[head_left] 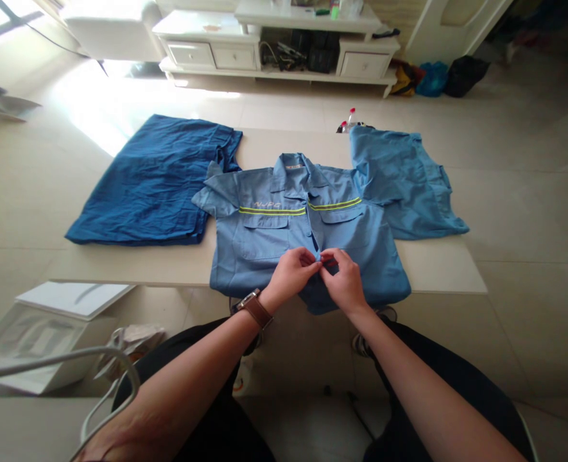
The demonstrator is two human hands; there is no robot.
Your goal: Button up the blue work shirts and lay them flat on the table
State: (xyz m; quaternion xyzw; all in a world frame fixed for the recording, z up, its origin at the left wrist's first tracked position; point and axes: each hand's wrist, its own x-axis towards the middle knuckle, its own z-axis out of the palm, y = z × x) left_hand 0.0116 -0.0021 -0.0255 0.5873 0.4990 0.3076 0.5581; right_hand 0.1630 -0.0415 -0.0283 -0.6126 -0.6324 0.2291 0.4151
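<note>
A light blue work shirt (264, 240) lies face up and buttoned-side up on a white table (438, 266), with yellow reflective stripes across its chest and its collar at the far side. My left hand (291, 276) and my right hand (344, 283) meet at the shirt's front opening, both pinching the placket edges near a small button. A brown-strapped watch (257, 309) sits on my left wrist. Dark blue trousers (149, 186) lie flat to the left, and lighter blue trousers (404, 183) lie to the right, partly under the shirt's shoulder.
Two small red-capped bottles (348, 122) stand at the table's far edge. Beyond it are a white TV cabinet (278, 58) and several bags (435, 78) on the floor. A white box (33, 340) sits at lower left, and a white curved hanger (95, 378) shows near my left arm.
</note>
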